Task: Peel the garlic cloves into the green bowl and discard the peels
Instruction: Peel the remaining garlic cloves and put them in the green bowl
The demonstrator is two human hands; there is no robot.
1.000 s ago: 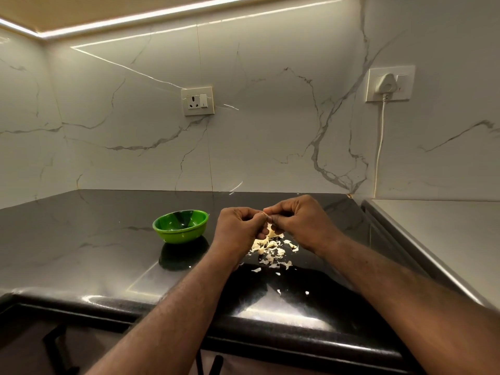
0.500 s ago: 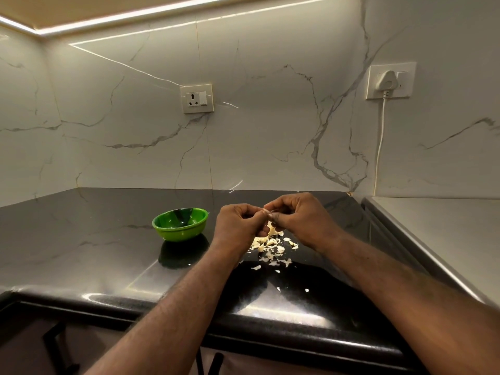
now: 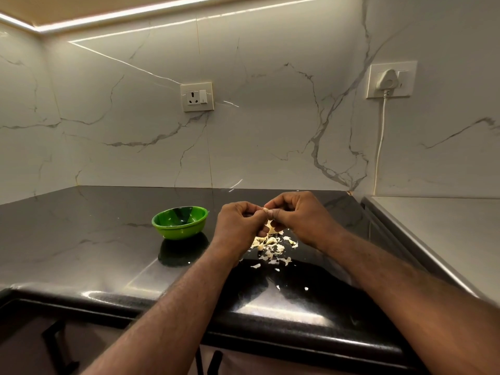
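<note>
A small green bowl stands on the black counter, left of my hands. My left hand and my right hand meet fingertip to fingertip above a heap of pale garlic peels. Both pinch a garlic clove between them; only a pale sliver of it shows below the fingers. Peel flakes lie scattered toward the counter's front edge.
A marble wall backs the counter, with a socket in the middle and a plugged-in socket with a white cord at the right. A grey steel surface adjoins the counter on the right. The counter's rounded front edge runs below my forearms.
My hands have stayed together over the peel heap, working the clove with small finger movements. The bowl and peels lie as before.
</note>
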